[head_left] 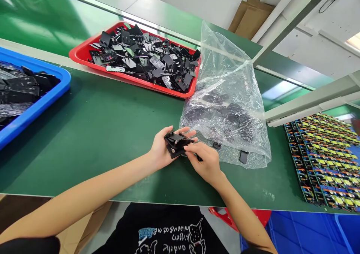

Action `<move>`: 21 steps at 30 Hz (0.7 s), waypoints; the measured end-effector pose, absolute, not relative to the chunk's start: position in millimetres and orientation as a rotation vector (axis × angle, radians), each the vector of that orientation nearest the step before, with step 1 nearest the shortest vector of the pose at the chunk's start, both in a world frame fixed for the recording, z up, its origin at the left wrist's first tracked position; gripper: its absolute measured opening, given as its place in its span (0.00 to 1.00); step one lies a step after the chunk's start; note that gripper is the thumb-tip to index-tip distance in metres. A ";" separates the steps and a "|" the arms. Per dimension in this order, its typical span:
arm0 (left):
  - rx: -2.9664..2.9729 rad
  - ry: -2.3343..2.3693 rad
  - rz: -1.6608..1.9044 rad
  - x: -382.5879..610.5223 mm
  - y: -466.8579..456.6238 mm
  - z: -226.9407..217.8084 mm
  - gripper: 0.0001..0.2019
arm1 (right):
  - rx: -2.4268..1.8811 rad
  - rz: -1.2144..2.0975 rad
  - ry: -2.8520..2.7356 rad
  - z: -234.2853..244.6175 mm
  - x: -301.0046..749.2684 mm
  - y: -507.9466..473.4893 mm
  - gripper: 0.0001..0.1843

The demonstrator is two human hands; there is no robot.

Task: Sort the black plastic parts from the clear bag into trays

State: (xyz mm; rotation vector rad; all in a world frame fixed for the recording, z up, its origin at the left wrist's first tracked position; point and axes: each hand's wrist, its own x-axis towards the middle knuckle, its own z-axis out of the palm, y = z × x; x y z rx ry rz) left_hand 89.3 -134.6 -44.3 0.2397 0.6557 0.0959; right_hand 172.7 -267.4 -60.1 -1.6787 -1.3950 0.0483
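Observation:
My left hand (pixel 159 150) is palm up over the green table, cradling a small stack of black plastic pieces with metal prongs (pixel 176 143). Its fingers reach out beneath and behind the stack. From the right, my right hand (pixel 206 162) pinches the near edge of one of these black pieces between thumb and forefinger. Just beyond my right hand lies a clear plastic bag (pixel 230 96) with more dark pieces inside. Two similar black pieces, one of them a small flat piece (pixel 243 157), show near the bag's mouth.
A red tray (pixel 135 81) heaped with black pieces stands behind my hands. At the left is a blue bin (pixel 36 113) of dark parts. Rows of circuit boards (pixel 326 164) sit at the right, beside a white metal post (pixel 298 109). The green table's (pixel 112 126) front edge runs below my forearms.

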 end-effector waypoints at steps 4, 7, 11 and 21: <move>0.216 0.620 0.072 87.5 -135.3 -48.0 0.17 | -1.601 0.074 -1.318 -50.6 176.9 -272.6 0.09; 0.219 0.588 0.054 85.6 -134.7 -53.6 0.17 | -1.608 0.043 -1.172 -45.8 179.2 -276.3 0.08; 0.233 0.568 0.042 84.2 -133.5 -56.2 0.16 | -1.636 0.065 -1.079 -46.5 180.9 -277.9 0.07; 0.236 0.479 0.007 87.2 -131.9 -52.7 0.17 | -1.764 0.115 -0.977 -56.3 189.3 -269.3 0.09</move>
